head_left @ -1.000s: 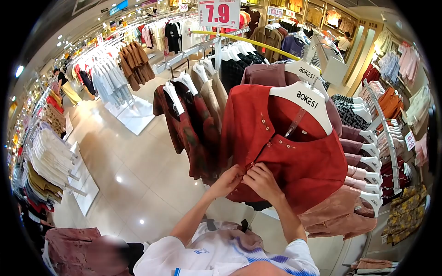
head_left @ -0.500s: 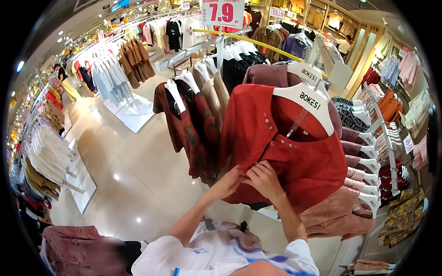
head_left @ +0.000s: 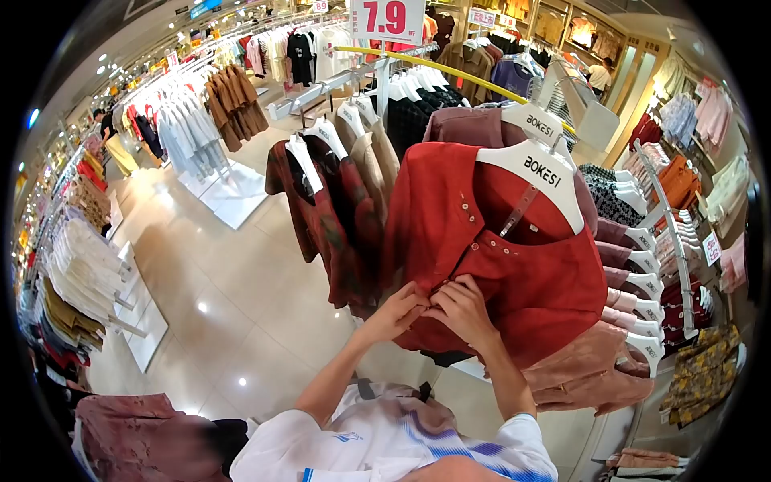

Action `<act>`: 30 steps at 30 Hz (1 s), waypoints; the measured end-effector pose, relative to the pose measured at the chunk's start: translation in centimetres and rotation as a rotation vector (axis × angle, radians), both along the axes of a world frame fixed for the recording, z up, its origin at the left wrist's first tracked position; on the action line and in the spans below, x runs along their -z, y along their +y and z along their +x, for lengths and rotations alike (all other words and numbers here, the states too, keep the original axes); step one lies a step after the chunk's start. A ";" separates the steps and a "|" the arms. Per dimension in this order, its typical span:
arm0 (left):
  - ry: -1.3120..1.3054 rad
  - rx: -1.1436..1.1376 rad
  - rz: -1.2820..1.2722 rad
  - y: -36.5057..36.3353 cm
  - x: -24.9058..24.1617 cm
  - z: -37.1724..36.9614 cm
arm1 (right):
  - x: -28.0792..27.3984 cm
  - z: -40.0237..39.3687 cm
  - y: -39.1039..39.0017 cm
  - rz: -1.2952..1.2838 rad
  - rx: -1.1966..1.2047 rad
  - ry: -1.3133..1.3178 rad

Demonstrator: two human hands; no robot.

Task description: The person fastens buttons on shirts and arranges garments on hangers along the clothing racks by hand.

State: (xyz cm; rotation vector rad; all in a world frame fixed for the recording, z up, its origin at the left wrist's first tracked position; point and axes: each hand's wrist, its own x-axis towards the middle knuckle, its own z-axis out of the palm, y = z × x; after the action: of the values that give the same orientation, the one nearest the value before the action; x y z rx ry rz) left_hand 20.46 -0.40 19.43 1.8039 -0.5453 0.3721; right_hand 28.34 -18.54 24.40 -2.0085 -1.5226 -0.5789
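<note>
A red blouse (head_left: 546, 293) hangs from a white hanger (head_left: 532, 178) marked BOKESI, right in front of me. Its neckline and upper front are undone, with small buttons showing along the edges. My left hand (head_left: 399, 312) pinches the front edge of the blouse below those buttons. Close against it, my right hand (head_left: 462, 309) has its fingers bent onto the same front opening. The fingertips of both hands nearly meet, and whatever small part lies between them is hidden. A dark red patterned top (head_left: 325, 213) hangs just left of the blouse.
Behind the blouse, a yellow-edged rack (head_left: 450, 71) carries more garments and a 7.9 price sign (head_left: 388, 19). Pink tops on white hangers (head_left: 645, 283) line the right. A mauve floral garment (head_left: 132, 438) is at lower left. A person (head_left: 112, 136) stands far left.
Both hands stay at the blouse front and have shifted only slightly, the right fingers a little higher. The blouse hangs almost as before.
</note>
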 end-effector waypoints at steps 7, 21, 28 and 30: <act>-0.079 0.010 -0.020 -0.1 -0.6 -0.2 | 0.5 0.2 0.1 0.079 -0.016 0.039; 0.104 -0.095 -0.228 -1.3 1.1 -0.7 | 0.7 0.4 0.4 0.111 -0.024 -0.065; 0.146 -0.052 -0.249 -0.8 1.6 0.4 | 0.3 0.5 0.5 0.141 -0.013 0.116; 0.122 -0.041 -0.256 -1.1 1.6 0.7 | 0.5 0.6 0.4 0.144 -0.016 0.138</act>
State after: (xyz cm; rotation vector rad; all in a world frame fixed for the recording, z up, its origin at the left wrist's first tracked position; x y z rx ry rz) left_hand 21.18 -1.47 17.88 1.5803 -0.3584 0.3405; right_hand 28.90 -18.10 23.90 -1.8851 -1.3744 -0.5170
